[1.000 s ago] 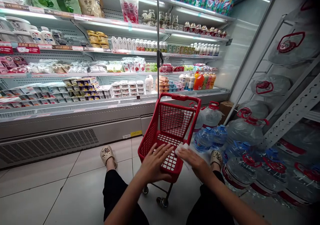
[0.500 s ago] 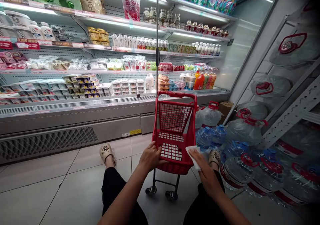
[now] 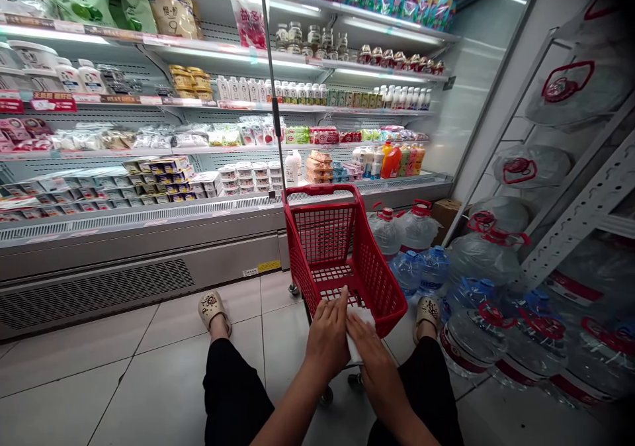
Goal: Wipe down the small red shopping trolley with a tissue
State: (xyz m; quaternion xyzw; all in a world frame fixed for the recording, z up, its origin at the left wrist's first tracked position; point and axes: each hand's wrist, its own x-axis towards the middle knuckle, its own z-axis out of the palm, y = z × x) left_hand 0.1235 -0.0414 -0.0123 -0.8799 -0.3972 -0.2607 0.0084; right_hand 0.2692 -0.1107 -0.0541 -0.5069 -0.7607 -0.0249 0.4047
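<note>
The right hand has its grip clamped on a thin white wipe at the near edge of a red plastic lattice cart on the pale tiled floor. Beside it is the left hand, grip unclear.

A refrigerated display case stretches from nine to one o'clock, strip lights glowing beneath its shelves. Pale tiles cover the floor; a white metal rack stands at three o'clock.
</note>
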